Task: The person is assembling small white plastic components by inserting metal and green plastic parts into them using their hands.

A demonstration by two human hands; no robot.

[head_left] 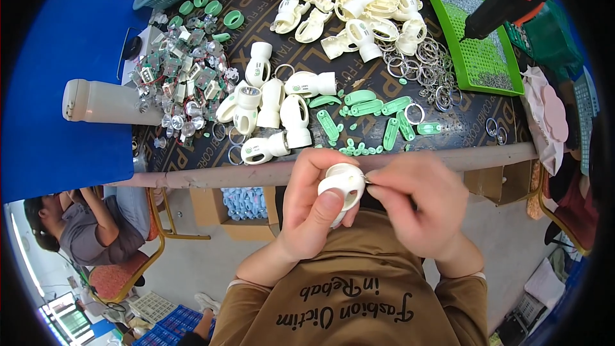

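Standing by, I note a dark, printed bench whose near edge lies just beyond the person's hands, evidently so parts can be reached without rising. At its far right, a green tray contains small metal pieces; its low walls presumably keep them from scattering. The heap of cream shells lies at the far side, the heap of lamp parts to the left: apparently sorted by kind. A dark power driver stands tip-down over the tray; its support cannot be made out.

The right hand pinches thumb against fingertips, likely for fine control. The left hand grasps the task's cream casing, thumb in front and fingers behind, a grip that seems meant to steady it. The casing is held off the bench, before the person's chest.

Green strips and metal rings lie loose. Smallest, at the casing's right edge, is a thin piece between the right fingertips; its kind cannot be told.
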